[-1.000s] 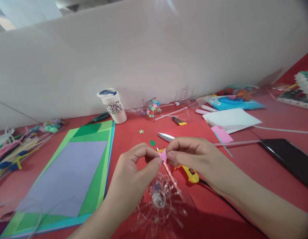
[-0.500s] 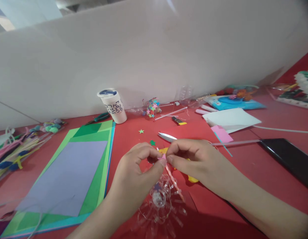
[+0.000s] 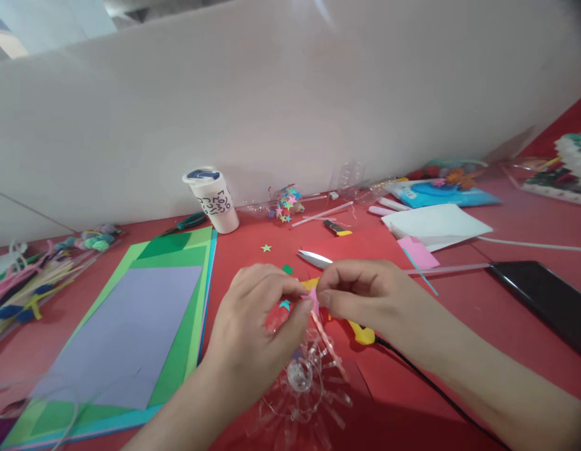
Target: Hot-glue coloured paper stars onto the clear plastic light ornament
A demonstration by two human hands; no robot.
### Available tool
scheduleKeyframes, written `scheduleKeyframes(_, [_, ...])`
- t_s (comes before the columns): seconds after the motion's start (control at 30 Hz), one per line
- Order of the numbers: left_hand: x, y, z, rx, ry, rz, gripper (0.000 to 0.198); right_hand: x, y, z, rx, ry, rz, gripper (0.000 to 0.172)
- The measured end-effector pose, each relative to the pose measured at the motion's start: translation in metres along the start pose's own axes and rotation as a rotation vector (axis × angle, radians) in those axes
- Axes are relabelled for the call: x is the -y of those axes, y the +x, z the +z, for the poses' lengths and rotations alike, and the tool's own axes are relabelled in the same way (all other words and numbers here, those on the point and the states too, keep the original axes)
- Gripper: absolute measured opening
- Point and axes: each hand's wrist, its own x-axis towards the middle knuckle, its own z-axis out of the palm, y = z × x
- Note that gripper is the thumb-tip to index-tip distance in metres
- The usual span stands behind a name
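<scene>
A small pink paper star [image 3: 312, 299] is held up between my two hands. My right hand [image 3: 370, 291] pinches its right edge between thumb and forefinger. The thumb and forefinger of my left hand [image 3: 260, 319] close on its left point. Directly below hangs or lies a thin orange-pink stick [image 3: 332, 351]; whether it touches the star I cannot tell. Under my hands is a clear plastic ornament [image 3: 300, 376] with loops and strips spreading outward. A yellow tool [image 3: 363, 334] with a black cord lies partly hidden behind my right hand. The scissors' blades [image 3: 313, 258] show beyond it.
Coloured paper sheets [image 3: 121, 332] lie at left, a white cup [image 3: 213, 200] behind them. Loose stars, including a green one [image 3: 266, 248], dot the red table. A cutter [image 3: 336, 227], white paper [image 3: 438, 225] and a black phone [image 3: 544, 304] are to the right.
Both hands have shifted slightly, and more of the pink star shows between them. A blue star and more of the yellow tool with its cord have come into sight.
</scene>
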Motion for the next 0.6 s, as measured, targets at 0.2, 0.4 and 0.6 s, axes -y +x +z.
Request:
scheduleKeyframes(0.2, [-0.002, -0.005, -0.005, 0.057, -0.125, -0.096, 0.017, 0.000, -0.001, 0.000, 0.011, 0.019, 0.014, 0.012])
scheduleKeyframes(0.4, [-0.001, -0.004, -0.010, 0.169, -0.351, -0.275, 0.033, 0.002, -0.003, 0.001, -0.036, -0.037, -0.029, 0.011])
scheduleKeyframes(0.6, [-0.001, 0.005, -0.004, 0.221, -0.545, -0.541, 0.019, 0.003, -0.006, 0.006, -0.075, -0.124, -0.106, 0.012])
